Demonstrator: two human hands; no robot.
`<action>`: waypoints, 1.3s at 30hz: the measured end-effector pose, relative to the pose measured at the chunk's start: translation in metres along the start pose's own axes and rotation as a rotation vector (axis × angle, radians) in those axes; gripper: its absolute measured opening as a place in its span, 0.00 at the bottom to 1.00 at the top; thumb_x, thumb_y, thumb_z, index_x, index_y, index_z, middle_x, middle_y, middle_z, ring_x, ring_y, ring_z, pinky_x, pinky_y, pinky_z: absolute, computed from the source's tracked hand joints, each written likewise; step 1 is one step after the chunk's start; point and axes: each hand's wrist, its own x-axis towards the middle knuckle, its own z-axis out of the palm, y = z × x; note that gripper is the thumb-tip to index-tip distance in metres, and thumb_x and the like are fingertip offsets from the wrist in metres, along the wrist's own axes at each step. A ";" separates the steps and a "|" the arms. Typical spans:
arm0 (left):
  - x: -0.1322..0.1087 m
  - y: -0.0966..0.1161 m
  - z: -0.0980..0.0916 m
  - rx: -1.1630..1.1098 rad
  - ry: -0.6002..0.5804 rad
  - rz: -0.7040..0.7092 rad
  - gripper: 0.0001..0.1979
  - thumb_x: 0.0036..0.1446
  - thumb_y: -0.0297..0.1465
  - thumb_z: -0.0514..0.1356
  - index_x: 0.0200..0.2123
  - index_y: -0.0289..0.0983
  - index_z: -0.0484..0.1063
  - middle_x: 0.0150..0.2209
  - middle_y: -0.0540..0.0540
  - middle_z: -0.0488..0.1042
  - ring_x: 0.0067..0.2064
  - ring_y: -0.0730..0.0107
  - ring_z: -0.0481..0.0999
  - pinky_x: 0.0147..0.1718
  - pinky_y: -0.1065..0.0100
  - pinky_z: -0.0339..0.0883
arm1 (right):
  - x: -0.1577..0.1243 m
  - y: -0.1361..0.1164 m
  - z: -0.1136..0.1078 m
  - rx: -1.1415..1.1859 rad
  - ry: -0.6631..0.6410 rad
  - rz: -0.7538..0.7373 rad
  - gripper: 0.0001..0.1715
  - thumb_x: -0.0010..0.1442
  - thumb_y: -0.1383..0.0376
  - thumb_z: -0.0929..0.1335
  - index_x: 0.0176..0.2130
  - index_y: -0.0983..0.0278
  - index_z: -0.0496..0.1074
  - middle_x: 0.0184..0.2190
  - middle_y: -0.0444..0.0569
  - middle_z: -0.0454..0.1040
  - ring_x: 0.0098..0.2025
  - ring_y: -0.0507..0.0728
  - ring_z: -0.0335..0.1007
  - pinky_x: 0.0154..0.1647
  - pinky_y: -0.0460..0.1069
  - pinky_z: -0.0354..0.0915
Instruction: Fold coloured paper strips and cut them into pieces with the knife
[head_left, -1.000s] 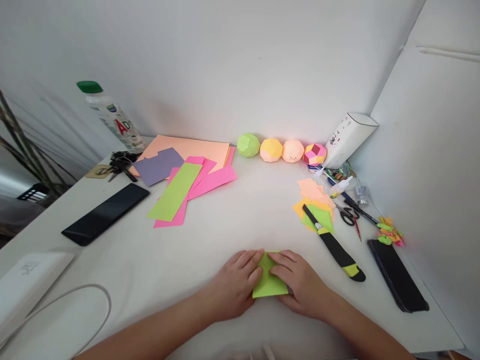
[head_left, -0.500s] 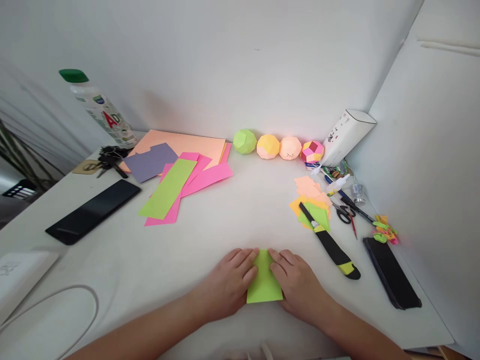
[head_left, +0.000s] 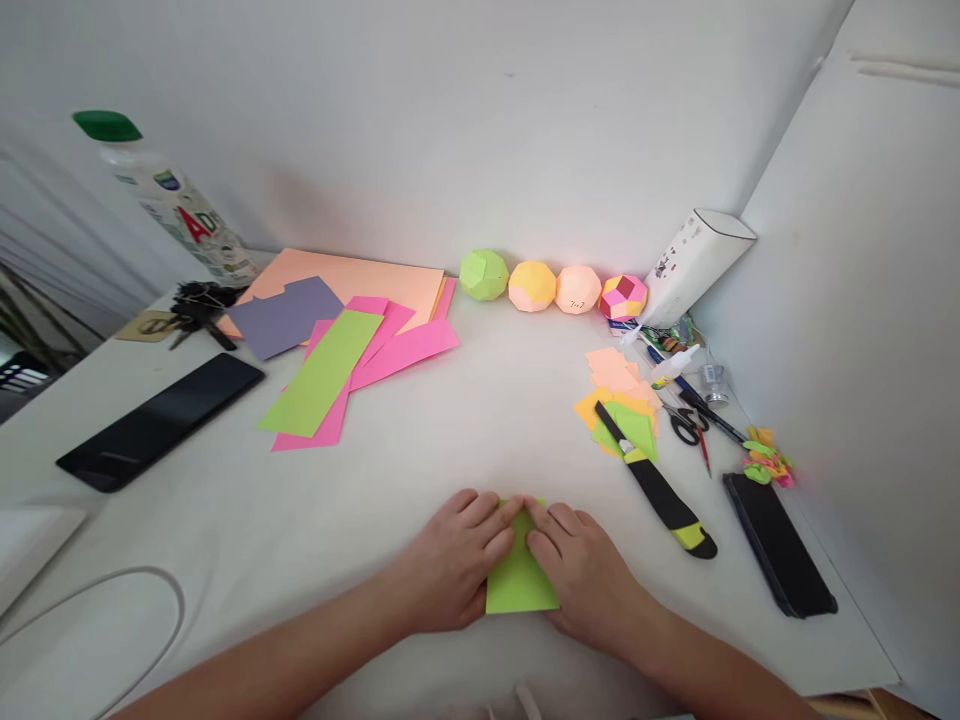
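A small lime-green piece of paper [head_left: 523,585] lies on the white table near its front edge. My left hand [head_left: 465,555] grips its left side, with the index fingertip at the middle of the far edge. On the right side, my right hand [head_left: 581,565] holds it the same way, and the two index fingertips meet there. Both thumbs lie on the paper's face. The other fingers are curled, and the side edges are partly hidden under my hands. To the right of my right hand lies a utility knife [head_left: 664,495] with a black and yellow-green handle.
Pink strips [head_left: 409,355], a green strip [head_left: 322,375] and a purple sheet [head_left: 289,315] lie at the left. Paper balls [head_left: 484,275] line the wall. Small paper pieces [head_left: 615,370], scissors [head_left: 684,425] and a black phone [head_left: 780,545] are right; a dark tablet-like slab [head_left: 161,422] is left.
My index fingers have slid inward along the paper's far edge until their tips meet. The paper has shifted slightly towards me. The camera's view has turned a little.
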 end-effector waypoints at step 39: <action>-0.012 0.003 -0.006 -0.081 0.135 0.002 0.04 0.57 0.28 0.58 0.34 0.33 0.70 0.40 0.39 0.71 0.53 0.53 0.69 0.51 0.54 0.66 | 0.006 0.013 -0.003 0.891 0.186 0.330 0.11 0.62 0.62 0.64 0.30 0.63 0.69 0.25 0.44 0.71 0.26 0.51 0.64 0.26 0.44 0.60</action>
